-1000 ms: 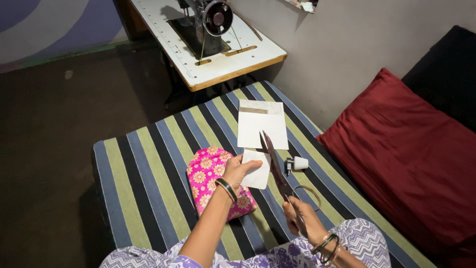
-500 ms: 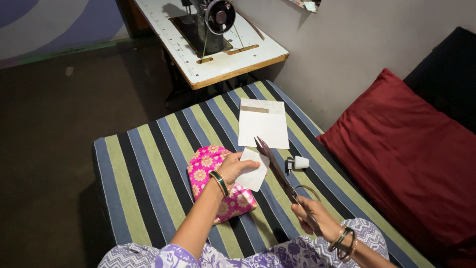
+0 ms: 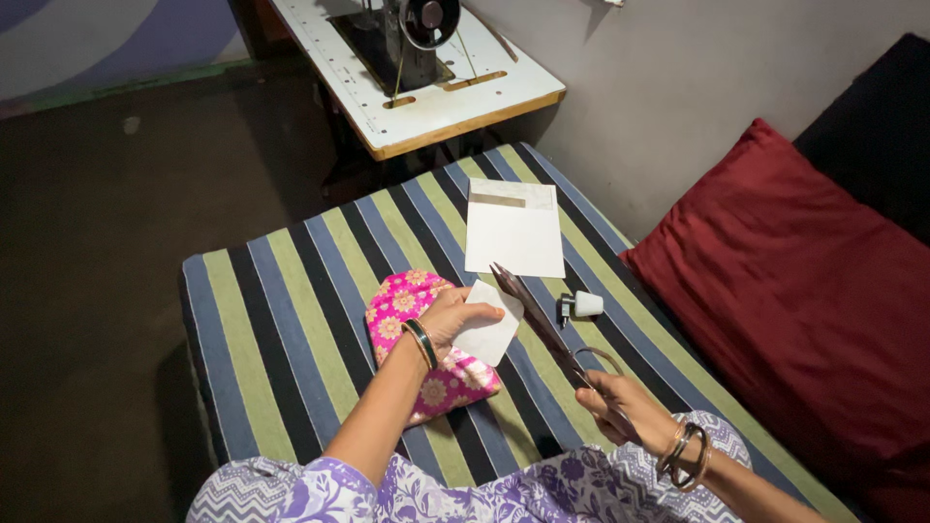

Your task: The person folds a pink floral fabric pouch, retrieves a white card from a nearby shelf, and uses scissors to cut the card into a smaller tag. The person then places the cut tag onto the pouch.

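My left hand (image 3: pixel 450 320) holds a small white piece of paper (image 3: pixel 492 332) above a pink flowered fabric pouch (image 3: pixel 418 339) that lies on the striped mattress (image 3: pixel 281 291). My right hand (image 3: pixel 620 407) grips the handles of large metal scissors (image 3: pixel 547 329). Their blades point up and left, and the tips meet the upper edge of the white piece.
A larger white sheet (image 3: pixel 513 230) lies farther up the mattress. A small white bobbin-like item (image 3: pixel 581 305) sits right of the scissors. A red pillow (image 3: pixel 794 291) lies to the right. A sewing machine (image 3: pixel 407 39) stands on a white table (image 3: pixel 436 102) beyond the mattress.
The scissors have swung from upright to slanting left, with the tips now at the white piece. My right hand has shifted right and lower. My left hand has turned the piece slightly.
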